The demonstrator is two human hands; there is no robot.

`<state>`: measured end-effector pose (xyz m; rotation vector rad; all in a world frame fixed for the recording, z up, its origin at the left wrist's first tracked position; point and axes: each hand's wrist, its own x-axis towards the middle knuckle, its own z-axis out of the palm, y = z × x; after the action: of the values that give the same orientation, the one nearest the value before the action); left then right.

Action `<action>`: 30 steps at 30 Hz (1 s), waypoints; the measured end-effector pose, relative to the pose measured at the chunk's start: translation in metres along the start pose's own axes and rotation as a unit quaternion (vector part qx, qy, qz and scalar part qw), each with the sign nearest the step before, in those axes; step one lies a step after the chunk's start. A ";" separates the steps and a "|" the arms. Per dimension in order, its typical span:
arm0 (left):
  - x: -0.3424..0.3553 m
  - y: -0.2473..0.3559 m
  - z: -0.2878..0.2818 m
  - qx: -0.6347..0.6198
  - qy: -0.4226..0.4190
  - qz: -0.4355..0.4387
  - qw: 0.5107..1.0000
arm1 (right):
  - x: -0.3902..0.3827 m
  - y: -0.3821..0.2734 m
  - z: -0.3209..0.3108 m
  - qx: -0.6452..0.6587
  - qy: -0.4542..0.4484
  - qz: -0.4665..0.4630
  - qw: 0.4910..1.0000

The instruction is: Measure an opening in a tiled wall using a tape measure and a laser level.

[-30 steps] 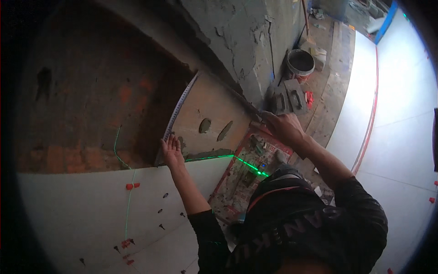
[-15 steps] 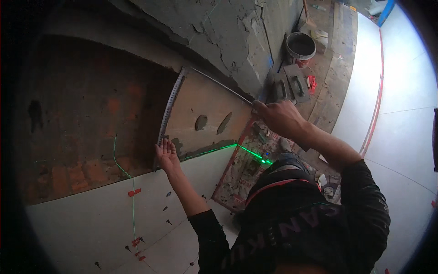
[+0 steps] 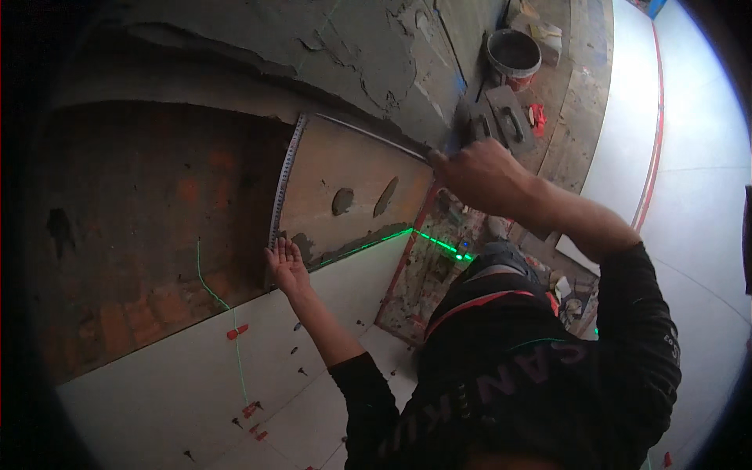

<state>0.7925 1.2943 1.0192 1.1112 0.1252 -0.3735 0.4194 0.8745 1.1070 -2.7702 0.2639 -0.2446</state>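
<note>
A: Where is the tile (image 3: 352,192)?

B: Against the brick wall (image 3: 141,235), tilted, above the white tiles (image 3: 157,376). The left hand (image 3: 287,262) presses its lower left corner with fingers spread flat. The right hand (image 3: 474,174) is clenched on its upper right edge.

A: Risk?

B: Probable slippage: only two corners are supported. A drop could chip the tile or strike the white tiles below.
</note>
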 end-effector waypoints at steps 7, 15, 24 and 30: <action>-0.002 -0.003 0.005 0.019 -0.005 0.007 1.000 | 0.013 0.005 -0.031 -0.050 0.033 -0.086 0.994; 0.000 -0.001 0.000 0.025 -0.006 0.013 1.000 | 0.014 -0.010 -0.063 -0.062 -0.024 -0.082 0.994; 0.003 0.002 -0.002 0.038 0.010 0.016 0.999 | 0.022 -0.011 -0.112 -0.111 0.014 -0.171 0.979; 0.003 -0.009 0.010 0.009 -0.019 0.001 1.000 | 0.018 -0.016 -0.118 -0.129 -0.007 -0.169 0.977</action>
<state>0.7910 1.2817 1.0153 1.1217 0.0881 -0.3939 0.4156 0.8471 1.2246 -3.0631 -0.1987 -0.2914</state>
